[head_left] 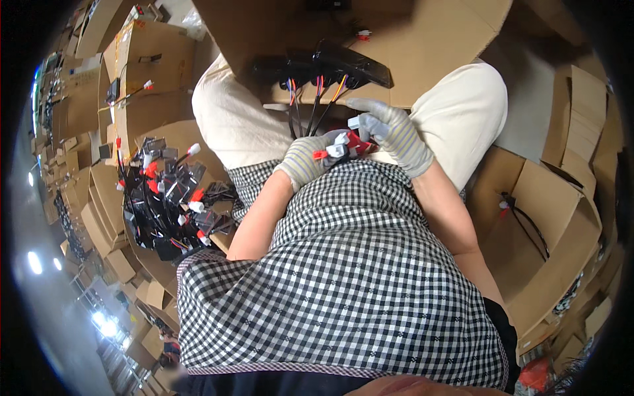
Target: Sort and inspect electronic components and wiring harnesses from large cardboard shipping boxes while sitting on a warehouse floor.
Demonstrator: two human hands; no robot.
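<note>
My left hand (304, 160), in a striped knit glove, is closed around a bundle of black cables in my lap. Out of its grip stick a white plug connector (338, 146) and red connectors (358, 141). Beside it, my gloved right hand (401, 140) has its index finger bent forward and its thumb curled in, with a white connector (354, 123) between them. The cables run up to several flat black boxes (354, 65), which rest at the near edge of a cardboard box and also have coloured wires. My fingers partly hide the cable ends.
A large open cardboard box (442, 39) stands before my knees, with a red-and-white connector inside. At my left is a heap of black boxes (173, 191) with red and white plugs. The open carton (561, 254) at my right holds a black cable (528, 223).
</note>
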